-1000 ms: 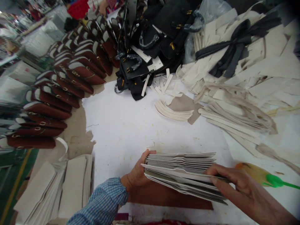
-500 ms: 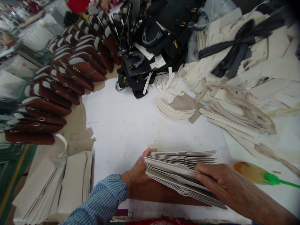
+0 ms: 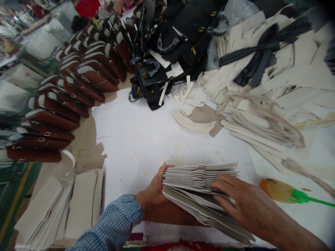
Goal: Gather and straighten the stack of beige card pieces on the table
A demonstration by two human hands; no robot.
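— What's in hand?

— A stack of grey-white card pieces [image 3: 199, 181], standing on edge at the near side of the white table [image 3: 136, 139], fanned a little apart. It rests partly on a brown sheet [image 3: 170, 214] that lies flat at the table's near edge.

— And the hands?

— The left hand [image 3: 154, 190], in a blue checked sleeve [image 3: 112, 226], is curled around the stack's left end, thumb on top, fingers closed on it. The right hand [image 3: 243, 202] lies across the stack's right part, fingers spread and slipped between the pieces, parting the upper ones from the lower; it is half open, pressing rather than clasping.

— What's around it?

— Just right of the right hand lies a brush with a green handle [image 3: 293, 195]. Further back, a small curved bundle of pale strips [image 3: 192, 123], then a broad heap of cream offcuts [image 3: 274, 83] with dark straps [image 3: 259, 52] on top. Black bags [image 3: 167, 52] are piled at the far middle, and rows of brown bags [image 3: 68, 101] run along the left. More pale card stacks [image 3: 60, 209] sit at the near left.
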